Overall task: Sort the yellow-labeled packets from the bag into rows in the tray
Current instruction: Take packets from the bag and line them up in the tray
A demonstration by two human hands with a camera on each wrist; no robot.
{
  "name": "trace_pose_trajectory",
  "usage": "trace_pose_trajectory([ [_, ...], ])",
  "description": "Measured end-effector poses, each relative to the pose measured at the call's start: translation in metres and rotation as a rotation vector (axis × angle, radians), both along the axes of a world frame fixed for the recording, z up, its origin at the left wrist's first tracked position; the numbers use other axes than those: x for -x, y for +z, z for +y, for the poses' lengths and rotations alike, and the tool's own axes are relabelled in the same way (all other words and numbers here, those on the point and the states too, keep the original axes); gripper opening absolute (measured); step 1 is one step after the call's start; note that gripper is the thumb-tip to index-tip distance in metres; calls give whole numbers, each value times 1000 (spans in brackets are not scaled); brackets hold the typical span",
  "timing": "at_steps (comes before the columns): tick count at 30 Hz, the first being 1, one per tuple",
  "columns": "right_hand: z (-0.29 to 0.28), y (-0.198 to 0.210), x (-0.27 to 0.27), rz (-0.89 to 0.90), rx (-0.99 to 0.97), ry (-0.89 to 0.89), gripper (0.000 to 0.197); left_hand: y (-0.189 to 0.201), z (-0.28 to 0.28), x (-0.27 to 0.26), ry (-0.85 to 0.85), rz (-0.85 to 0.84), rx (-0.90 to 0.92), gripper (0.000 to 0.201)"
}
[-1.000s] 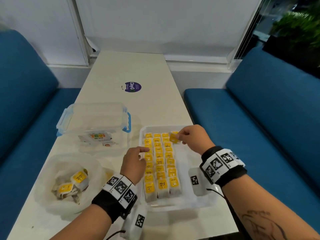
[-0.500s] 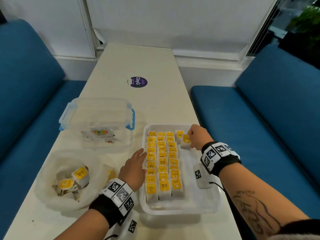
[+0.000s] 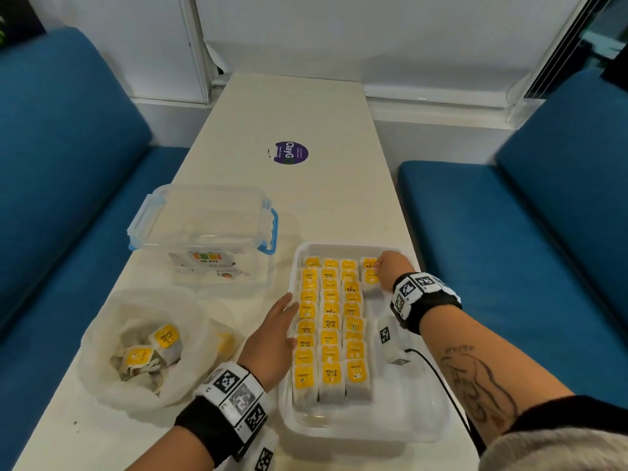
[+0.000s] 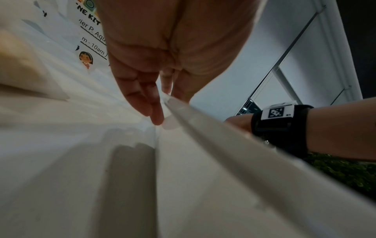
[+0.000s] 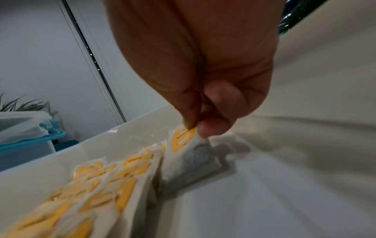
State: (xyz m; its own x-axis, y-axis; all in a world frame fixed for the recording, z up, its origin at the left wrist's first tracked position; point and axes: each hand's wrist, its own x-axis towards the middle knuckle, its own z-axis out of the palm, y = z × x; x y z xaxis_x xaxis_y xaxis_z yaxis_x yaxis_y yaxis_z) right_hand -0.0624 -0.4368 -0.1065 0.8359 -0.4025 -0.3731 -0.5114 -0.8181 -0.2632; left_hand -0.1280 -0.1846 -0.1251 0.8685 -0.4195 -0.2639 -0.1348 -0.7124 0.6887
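- While the head view only puts the right hand at the far right corner of the white plastic tray, the right wrist view shows thumb and forefinger pinching the top edge of a yellow-labeled translucent packet, which stands in the tray beside the rows.
- Three neat rows of packets fill the tray's left part.
- From the left wrist view, the left hand lies with fingers straight against the tray's outer left wall, holding nothing.
- Near left sits a crinkled clear bag with several packets inside.
- Farther off stands a clear lidded box with blue clips.
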Motion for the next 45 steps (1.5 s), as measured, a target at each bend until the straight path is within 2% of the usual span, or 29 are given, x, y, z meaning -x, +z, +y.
trace_pose_trajectory([
  [6, 3, -12, -4, -55, 30, -52, 24, 0, 0, 0, -1, 21, -12, 59],
  [8, 5, -12, -2, -137, 30, -101, 20, 2, 1, 0, -12, 37, -21, 59],
  [12, 24, 8, 8, -327, -76, -105, 24, 22, 8, -6, -86, 142, -54, 54],
  [15, 56, 30, 9, -400, -121, 12, 22, 52, 26, -13, -21, 146, 28, 45],
  [19, 125, 64, 12, -430, -274, 245, 8, 84, 73, -17, 227, -81, 175, 25],
  [22, 192, 82, 19, -429, -423, 520, 12, 90, 118, -15, 399, -259, 70, 15],
  [25, 253, 81, 25, -305, -500, 783, 20, 79, 160, -10, 519, -295, -172, 13],
  [29, 313, 57, 26, -119, -314, 972, 31, 57, 193, -3, 536, -147, -350, 22],
  [32, 339, 32, 25, -2, -111, 1012, 32, 44, 204, -1, 496, -28, -360, 36],
  [34, 348, 18, 29, 72, 4, 1022, 46, 37, 210, 0, 451, 12, -350, 48],
  [37, 353, 6, 38, 175, 192, 1048, 69, 33, 216, 4, 425, -34, -327, 59],
  [40, 360, 5, 42, 250, 316, 1085, 81, 35, 215, 10, 371, -117, -304, 67],
  [42, 363, 5, 43, 271, 374, 1144, 78, 36, 215, 12, 363, -139, -283, 68],
  [45, 359, 7, 48, 136, 338, 1218, 52, 35, 219, 11, 382, -146, -249, 66],
])
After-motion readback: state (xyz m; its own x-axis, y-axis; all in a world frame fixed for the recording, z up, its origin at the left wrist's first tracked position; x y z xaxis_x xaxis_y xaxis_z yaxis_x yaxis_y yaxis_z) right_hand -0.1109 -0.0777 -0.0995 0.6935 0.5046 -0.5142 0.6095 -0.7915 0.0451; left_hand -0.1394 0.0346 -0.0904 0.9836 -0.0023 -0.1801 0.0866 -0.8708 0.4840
